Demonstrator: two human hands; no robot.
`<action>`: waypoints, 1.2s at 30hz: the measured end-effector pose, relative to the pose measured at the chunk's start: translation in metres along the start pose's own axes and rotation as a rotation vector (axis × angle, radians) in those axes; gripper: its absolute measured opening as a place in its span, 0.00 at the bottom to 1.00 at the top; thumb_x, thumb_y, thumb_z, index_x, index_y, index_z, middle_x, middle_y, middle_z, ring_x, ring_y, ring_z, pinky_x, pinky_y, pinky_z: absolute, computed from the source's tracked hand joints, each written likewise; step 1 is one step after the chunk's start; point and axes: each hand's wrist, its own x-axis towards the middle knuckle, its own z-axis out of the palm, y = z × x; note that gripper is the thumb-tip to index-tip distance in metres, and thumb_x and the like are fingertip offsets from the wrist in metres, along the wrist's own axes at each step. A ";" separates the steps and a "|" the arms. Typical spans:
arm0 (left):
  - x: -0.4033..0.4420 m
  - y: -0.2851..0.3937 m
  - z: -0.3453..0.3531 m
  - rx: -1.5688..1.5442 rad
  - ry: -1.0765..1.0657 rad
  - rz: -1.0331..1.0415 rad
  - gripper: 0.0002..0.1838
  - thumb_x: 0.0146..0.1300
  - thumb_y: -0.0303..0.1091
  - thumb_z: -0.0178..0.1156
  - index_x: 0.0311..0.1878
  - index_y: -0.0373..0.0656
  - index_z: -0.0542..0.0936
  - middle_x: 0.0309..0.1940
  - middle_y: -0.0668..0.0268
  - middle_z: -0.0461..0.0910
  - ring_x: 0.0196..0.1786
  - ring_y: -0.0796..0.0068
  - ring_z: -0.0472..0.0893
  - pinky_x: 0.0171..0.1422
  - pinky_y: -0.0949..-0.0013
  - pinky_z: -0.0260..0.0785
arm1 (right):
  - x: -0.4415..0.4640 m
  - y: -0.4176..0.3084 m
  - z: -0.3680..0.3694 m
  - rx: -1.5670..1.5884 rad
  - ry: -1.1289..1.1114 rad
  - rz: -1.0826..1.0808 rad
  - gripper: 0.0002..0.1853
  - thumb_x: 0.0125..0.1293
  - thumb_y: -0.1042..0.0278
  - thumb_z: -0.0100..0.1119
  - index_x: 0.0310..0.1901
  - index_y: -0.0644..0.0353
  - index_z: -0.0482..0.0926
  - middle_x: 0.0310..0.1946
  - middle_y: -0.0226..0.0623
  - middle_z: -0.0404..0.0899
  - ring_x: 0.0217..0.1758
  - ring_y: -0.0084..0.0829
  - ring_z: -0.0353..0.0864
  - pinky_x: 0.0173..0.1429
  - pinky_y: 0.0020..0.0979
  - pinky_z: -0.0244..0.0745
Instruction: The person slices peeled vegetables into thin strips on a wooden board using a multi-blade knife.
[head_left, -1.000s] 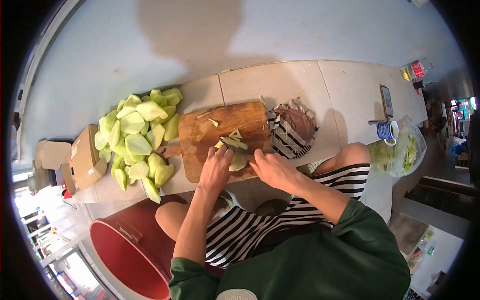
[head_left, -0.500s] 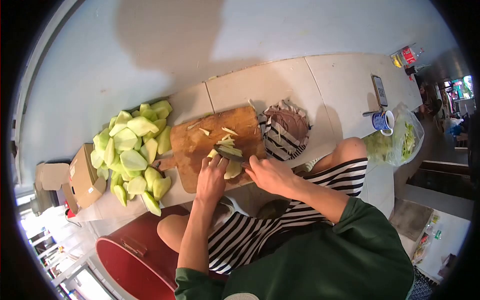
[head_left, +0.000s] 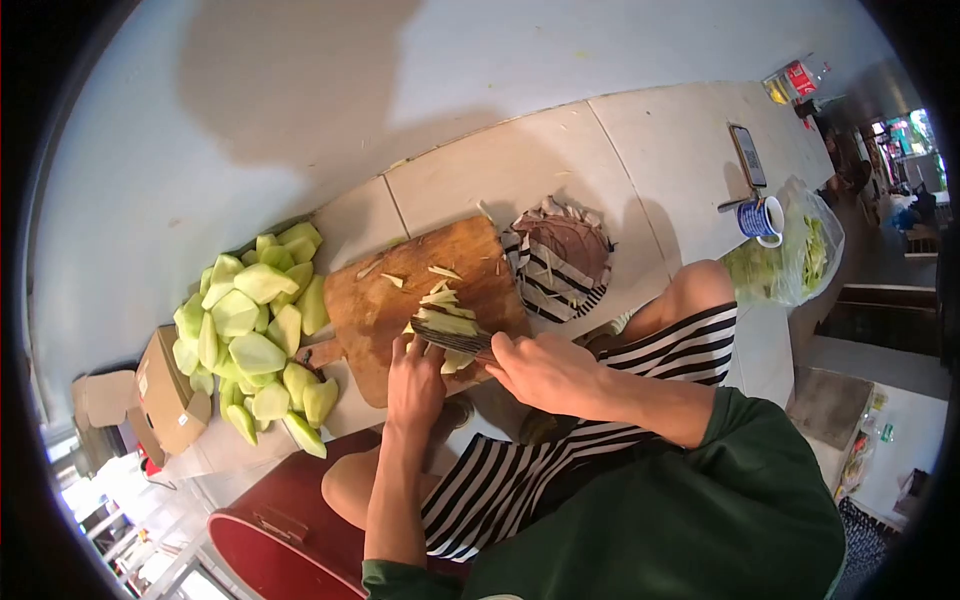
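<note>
A wooden cutting board (head_left: 400,275) lies on the tiled ledge, bearing several thin pale green strips. My right hand (head_left: 540,368) is closed round the handle of a knife (head_left: 450,335), its blade angled across the board. On and around the blade lie cut pale green strips (head_left: 442,322). The fingers of my left hand (head_left: 416,382) are bent against a pale green piece (head_left: 456,361) at the blade's near side, partly hidden by hand and knife. Left of the board rises a heap of peeled pale green pieces (head_left: 258,354); their kind is unclear.
A striped cloth bundle (head_left: 560,262) sits right of the board. Further right are a phone (head_left: 747,156), a blue-and-white mug (head_left: 754,218) and a plastic bag (head_left: 800,262) of greens. A cardboard box (head_left: 172,385) stands at the left; a red bucket (head_left: 290,540) is below the ledge.
The knife blade has tipped so more of its flat side shows, with strips against it. Both hands stay close together over the board. The whole view has shifted slightly.
</note>
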 end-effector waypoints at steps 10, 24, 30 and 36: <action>0.003 -0.001 0.000 -0.010 0.006 0.019 0.24 0.54 0.16 0.58 0.56 0.40 0.82 0.55 0.52 0.80 0.53 0.39 0.76 0.58 0.50 0.78 | 0.006 0.004 0.011 -0.006 -0.015 0.038 0.18 0.76 0.58 0.59 0.40 0.67 0.69 0.18 0.53 0.80 0.23 0.57 0.84 0.24 0.50 0.78; -0.003 -0.005 0.007 -0.002 0.027 0.057 0.22 0.54 0.17 0.58 0.54 0.38 0.82 0.53 0.51 0.81 0.54 0.41 0.77 0.61 0.49 0.75 | -0.006 -0.005 -0.001 0.006 -0.004 0.016 0.17 0.76 0.58 0.59 0.40 0.67 0.70 0.19 0.53 0.80 0.24 0.57 0.84 0.25 0.50 0.79; 0.001 0.001 0.002 -0.032 0.075 0.007 0.21 0.55 0.18 0.58 0.53 0.37 0.83 0.54 0.52 0.81 0.56 0.41 0.77 0.62 0.50 0.75 | 0.020 0.018 0.036 -0.002 0.021 0.008 0.17 0.76 0.58 0.59 0.40 0.67 0.70 0.20 0.53 0.81 0.24 0.56 0.85 0.26 0.50 0.80; -0.003 -0.003 0.005 -0.022 0.030 -0.024 0.19 0.55 0.18 0.58 0.51 0.38 0.84 0.52 0.52 0.82 0.56 0.42 0.77 0.63 0.50 0.74 | 0.016 0.002 0.019 -0.019 -0.030 0.041 0.18 0.76 0.58 0.59 0.40 0.67 0.70 0.20 0.53 0.80 0.24 0.56 0.85 0.26 0.49 0.79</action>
